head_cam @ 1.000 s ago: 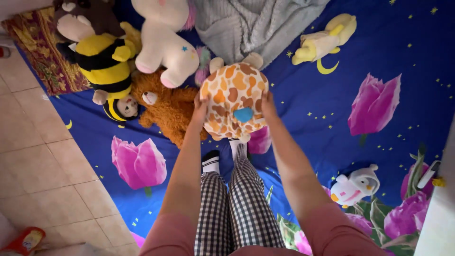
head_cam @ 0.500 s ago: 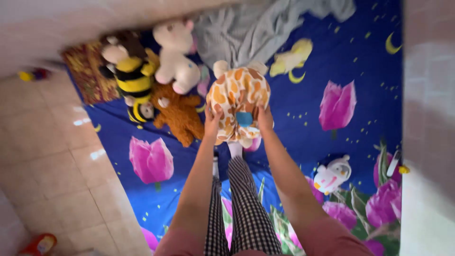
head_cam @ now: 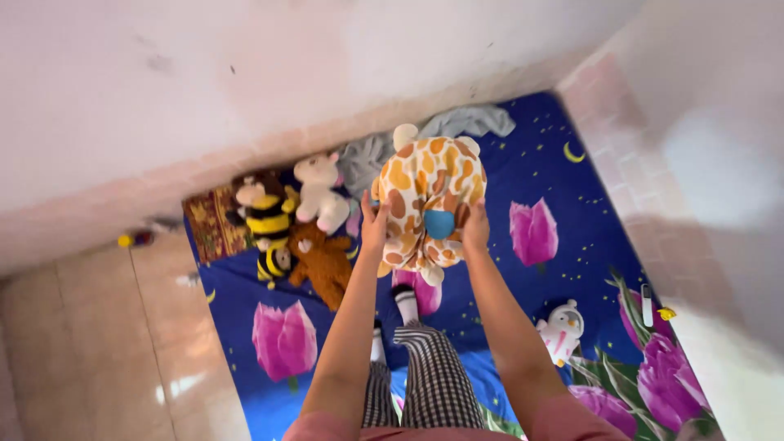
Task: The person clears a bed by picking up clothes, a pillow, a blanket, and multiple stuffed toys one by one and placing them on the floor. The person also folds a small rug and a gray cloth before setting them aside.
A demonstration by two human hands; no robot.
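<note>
**Giraffe plush held up in both hands**

Left hand (head_cam: 374, 224) and right hand (head_cam: 474, 229) clasp the spotted giraffe plush (head_cam: 429, 196) from either side, fingers pressed into its lower flanks. Plush sits at centre frame, above the checked trouser legs (head_cam: 429, 380), clear of the blue tulip-print sheet (head_cam: 563, 180).

Step, as judged: a two-handed lift or hold, arms extended forward. Any next move calls for both palms to keep even pressure, since the soft body could slump or slip sideways.

Left of centre: bee plush (head_cam: 265, 220), white plush (head_cam: 318, 196), brown bear (head_cam: 322, 261), in a touching heap. Grey blanket (head_cam: 457, 126) lies behind the giraffe. Small white penguin toy (head_cam: 562, 331) at lower right.

Hard to make out: the giraffe's face is turned away; wall and right edge are blurred; a small object at far right is unidentifiable; upper arms are cut off at the bottom edge.
</note>
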